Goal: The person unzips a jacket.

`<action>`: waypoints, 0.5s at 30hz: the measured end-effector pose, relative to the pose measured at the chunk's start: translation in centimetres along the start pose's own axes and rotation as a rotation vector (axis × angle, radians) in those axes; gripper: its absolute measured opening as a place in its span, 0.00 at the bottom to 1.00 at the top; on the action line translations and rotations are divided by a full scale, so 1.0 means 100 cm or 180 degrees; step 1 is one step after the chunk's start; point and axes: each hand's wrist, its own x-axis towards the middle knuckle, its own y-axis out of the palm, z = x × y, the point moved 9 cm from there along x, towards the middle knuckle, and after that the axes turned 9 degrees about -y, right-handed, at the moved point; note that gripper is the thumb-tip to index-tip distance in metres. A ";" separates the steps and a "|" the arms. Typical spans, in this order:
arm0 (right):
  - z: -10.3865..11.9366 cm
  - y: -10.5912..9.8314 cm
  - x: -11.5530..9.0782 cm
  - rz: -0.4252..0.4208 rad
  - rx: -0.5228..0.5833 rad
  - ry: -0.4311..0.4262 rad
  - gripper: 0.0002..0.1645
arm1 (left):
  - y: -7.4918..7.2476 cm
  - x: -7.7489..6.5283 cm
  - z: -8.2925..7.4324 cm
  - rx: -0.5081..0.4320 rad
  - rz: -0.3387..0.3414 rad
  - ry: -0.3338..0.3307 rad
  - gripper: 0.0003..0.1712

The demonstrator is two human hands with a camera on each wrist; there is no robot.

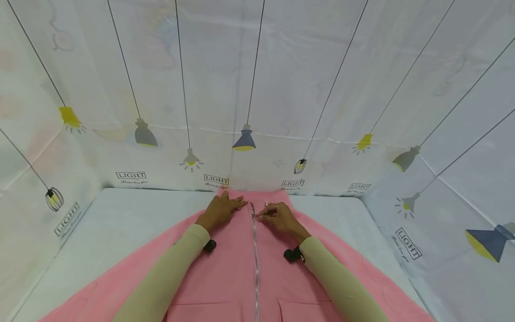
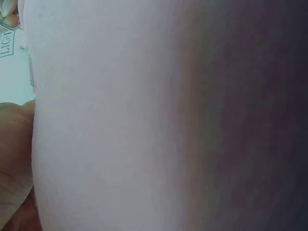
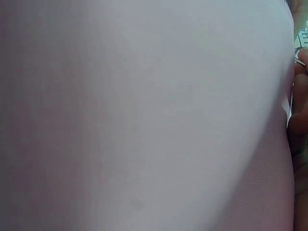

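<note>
A pink zip-front jacket point(image 1: 225, 273) lies spread with its collar toward the back wall. Its silver zipper point(image 1: 256, 264) runs up the middle, the teeth meeting below the slider and parting just above it. My right hand point(image 1: 279, 219) pinches the small metal zipper pull point(image 1: 257, 215) between thumb and fingertips. Left of the zipper, my left hand point(image 1: 221, 210) grips the jacket front near the collar, fingertips beside the teeth. Pink cloth fills most of both wrist views, leaving part of the left hand point(image 2: 14, 154) and some right fingers point(image 3: 301, 91) at the edges.
Beneath the jacket is a white table point(image 1: 137, 214). A white cloth wall point(image 1: 225, 80) printed with hanging lamps stands behind it and along both sides. Two pocket flaps point(image 1: 205, 311) show low on the jacket. A black wrist camera point(image 1: 293, 255) sits by the right cuff.
</note>
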 end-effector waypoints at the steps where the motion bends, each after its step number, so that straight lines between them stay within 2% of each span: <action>1: 0.000 0.000 -0.001 0.0002 0.0003 0.0019 0.05 | 0.000 0.000 0.001 -0.0008 -0.0010 -0.0017 0.25; 7: 0.001 0.001 -0.004 0.0026 0.0119 0.0071 0.06 | 0.000 0.000 0.001 0.0027 -0.0018 -0.0019 0.25; 11: 0.010 0.002 -0.008 0.0058 0.0277 0.0041 0.07 | -0.001 -0.002 0.000 0.0010 -0.0040 -0.0011 0.25; 15: 0.012 0.002 -0.012 0.0067 0.0262 0.0032 0.07 | -0.001 -0.002 -0.002 -0.0016 -0.0022 -0.0009 0.25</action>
